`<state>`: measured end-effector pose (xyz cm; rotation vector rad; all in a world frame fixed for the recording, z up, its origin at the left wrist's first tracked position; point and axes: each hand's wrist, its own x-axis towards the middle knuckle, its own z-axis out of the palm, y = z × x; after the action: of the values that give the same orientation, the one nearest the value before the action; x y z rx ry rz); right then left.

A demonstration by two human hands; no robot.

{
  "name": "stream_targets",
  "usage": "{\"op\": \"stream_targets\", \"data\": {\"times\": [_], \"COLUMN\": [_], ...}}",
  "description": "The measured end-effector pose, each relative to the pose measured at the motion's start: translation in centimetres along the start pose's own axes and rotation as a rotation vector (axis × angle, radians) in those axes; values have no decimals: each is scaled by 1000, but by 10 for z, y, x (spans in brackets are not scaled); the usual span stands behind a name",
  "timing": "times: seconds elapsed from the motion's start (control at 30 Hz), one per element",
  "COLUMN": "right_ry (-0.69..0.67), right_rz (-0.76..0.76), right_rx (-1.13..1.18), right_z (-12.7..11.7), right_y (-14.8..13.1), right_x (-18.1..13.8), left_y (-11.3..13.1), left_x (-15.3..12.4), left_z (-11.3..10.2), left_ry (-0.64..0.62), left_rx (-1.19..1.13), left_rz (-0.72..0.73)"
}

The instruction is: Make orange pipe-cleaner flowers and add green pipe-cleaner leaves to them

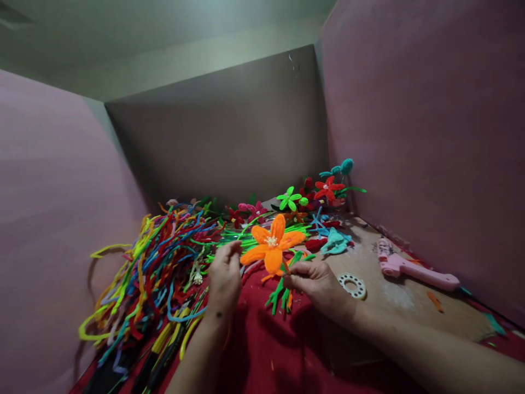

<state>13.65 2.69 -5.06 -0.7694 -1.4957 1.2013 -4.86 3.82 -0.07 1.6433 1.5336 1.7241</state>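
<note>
A large orange fuzzy flower [274, 254] with five petals and a pale stamen centre is held up in front of me. My right hand [314, 282] pinches it from below right, thumb and forefinger closed on a short brownish-orange stem beneath the petals. On the other side, my left hand [225, 276] is raised beside the left petal, its fingers loosely bent and partly turned away. I see nothing held in it, and whether it touches the petal is unclear. Below the flower, short green and orange pipe-cleaner pieces [281, 295] lie on the red cloth [262, 350].
Many coloured pipe cleaners [151, 268] are heaped at left, with yellow-and-black-handled pliers [162, 347] nearby. Finished flowers, including a green one [289, 198] and a red one [328, 189], stand behind. A white holed ring [351, 285] and pink glue gun [414, 268] lie right, on brown board [394, 317].
</note>
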Motion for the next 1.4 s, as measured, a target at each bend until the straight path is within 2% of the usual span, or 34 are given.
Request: {"op": "stream_targets", "data": {"times": [0.07, 0.1, 0.17, 0.23, 0.4, 0.47, 0.67, 0.87, 1.4], "right_ry": [10, 22, 51, 79, 100, 90, 42, 3, -35], "right_rz": [-1, -3, -13, -35, -112, -131, -102, -68, -112], "right_rx": [-5, -9, -27, -68, -140, -134, -89, -30, -8], "right_z": [-1, -2, -2, -3, -5, -6, -4, 1, 1], "right_y": [0, -1, -1, 0, 6, 8, 11, 12, 9], "right_x": [2, 2, 4, 5, 5, 5, 3, -2, -1], "left_y": [10, 16, 27, 37, 53, 56, 57, 52, 51], "left_x": [2, 0, -6, -16, -34, -38, -42, -47, -47], "left_z": [-11, -15, -18, -16, -5, -3, 1, 9, 7], "left_ry": [101, 78, -90, -277, -454, -492, -492, -493, -598], "left_rx": [-225, -368, -551, -635, -682, -712, -703, -747, -762], "left_rz": [-157, -230, -339, -427, -624, -662, -608, -409, -359]}}
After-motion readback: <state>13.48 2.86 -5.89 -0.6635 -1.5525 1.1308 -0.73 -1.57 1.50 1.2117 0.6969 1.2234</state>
